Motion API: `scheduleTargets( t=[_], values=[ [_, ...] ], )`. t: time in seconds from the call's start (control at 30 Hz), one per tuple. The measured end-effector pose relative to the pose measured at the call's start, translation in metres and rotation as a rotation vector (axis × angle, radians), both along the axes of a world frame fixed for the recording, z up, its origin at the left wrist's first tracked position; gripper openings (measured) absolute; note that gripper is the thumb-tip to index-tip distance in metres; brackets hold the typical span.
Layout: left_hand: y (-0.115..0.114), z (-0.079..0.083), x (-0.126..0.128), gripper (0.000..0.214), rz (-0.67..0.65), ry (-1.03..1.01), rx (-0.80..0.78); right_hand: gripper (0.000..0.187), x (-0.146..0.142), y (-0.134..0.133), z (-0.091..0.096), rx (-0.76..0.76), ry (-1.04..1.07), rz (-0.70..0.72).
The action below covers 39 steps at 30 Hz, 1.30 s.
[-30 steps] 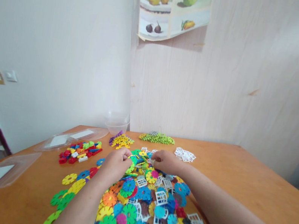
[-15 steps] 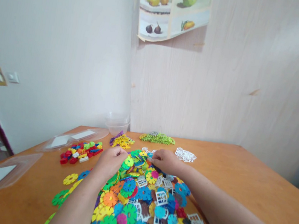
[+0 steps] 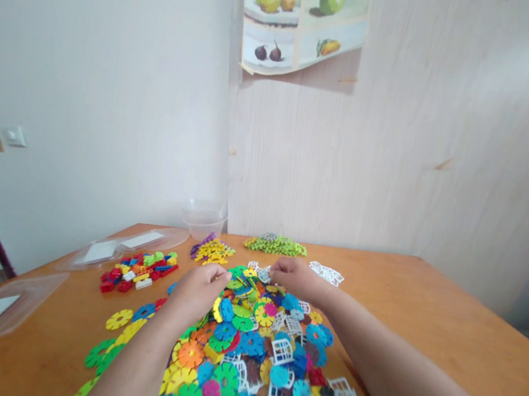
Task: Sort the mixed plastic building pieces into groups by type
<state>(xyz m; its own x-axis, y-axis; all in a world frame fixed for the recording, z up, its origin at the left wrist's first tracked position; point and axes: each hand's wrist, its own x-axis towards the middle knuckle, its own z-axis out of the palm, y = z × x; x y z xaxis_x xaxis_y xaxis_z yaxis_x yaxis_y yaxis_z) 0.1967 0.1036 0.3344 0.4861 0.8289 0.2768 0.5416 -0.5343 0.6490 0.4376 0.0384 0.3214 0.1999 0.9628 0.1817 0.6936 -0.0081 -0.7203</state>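
Observation:
A heap of colourful flower-shaped plastic discs [image 3: 226,381] spreads over the near middle of the table, mixed with white window-frame pieces [image 3: 282,351]. My left hand [image 3: 201,287] is closed at the left of the heap's far end; its fingertips are hidden, so what they grip cannot be made out. Just below it are a blue disc [image 3: 226,310] and a yellow one. Across the heap, my right hand [image 3: 299,278] is closed in a pinch, with a small white lattice piece [image 3: 264,274] at its fingertips.
Building bricks [image 3: 141,270] lie in a pile at left. Further back are yellow and purple pieces [image 3: 214,250], a light-green pile [image 3: 279,246] and white lattice pieces [image 3: 327,274]. A clear tub [image 3: 205,218] stands by the wall; transparent lids [image 3: 40,295] line the left edge.
My right hand has risen slightly, and a white lattice piece now shows at its fingertips. Blue and yellow discs have come into view beneath my left hand. The whole view has shifted a little.

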Motion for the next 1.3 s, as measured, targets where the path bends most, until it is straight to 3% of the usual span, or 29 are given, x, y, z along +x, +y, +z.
scheduleTargets(
  t=[0.17, 0.37, 0.57, 0.73, 0.87, 1.07, 1.3],
  values=[
    [0.002, -0.001, 0.0, 0.036, 0.036, -0.029, 0.082, 0.009, 0.017, -0.002, 0.015, 0.031, 0.16, -0.077],
    [-0.002, -0.002, 0.003, 0.034, -0.021, 0.009, 0.121, 0.006, 0.057, -0.002, 0.024, 0.086, 0.23, -0.239],
    [-0.012, 0.008, 0.003, 0.033, 0.018, -0.025, 0.134, 0.011, 0.099, -0.002, 0.008, -0.008, 0.188, -0.448],
    [-0.011, 0.013, 0.0, 0.036, 0.111, -0.089, 0.12, 0.024, 0.114, -0.003, -0.012, -0.163, 0.135, -0.501],
    [-0.009, 0.014, -0.003, 0.038, 0.169, -0.093, 0.107, 0.025, 0.121, -0.005, -0.02, -0.189, 0.079, -0.517],
    [-0.011, 0.016, -0.003, 0.038, 0.209, -0.14, 0.078, 0.011, 0.121, -0.005, -0.014, -0.045, -0.038, -0.534],
    [-0.012, 0.017, -0.001, 0.034, 0.206, -0.172, 0.08, 0.015, 0.071, -0.002, 0.003, -0.014, -0.096, -0.276]
  ],
)
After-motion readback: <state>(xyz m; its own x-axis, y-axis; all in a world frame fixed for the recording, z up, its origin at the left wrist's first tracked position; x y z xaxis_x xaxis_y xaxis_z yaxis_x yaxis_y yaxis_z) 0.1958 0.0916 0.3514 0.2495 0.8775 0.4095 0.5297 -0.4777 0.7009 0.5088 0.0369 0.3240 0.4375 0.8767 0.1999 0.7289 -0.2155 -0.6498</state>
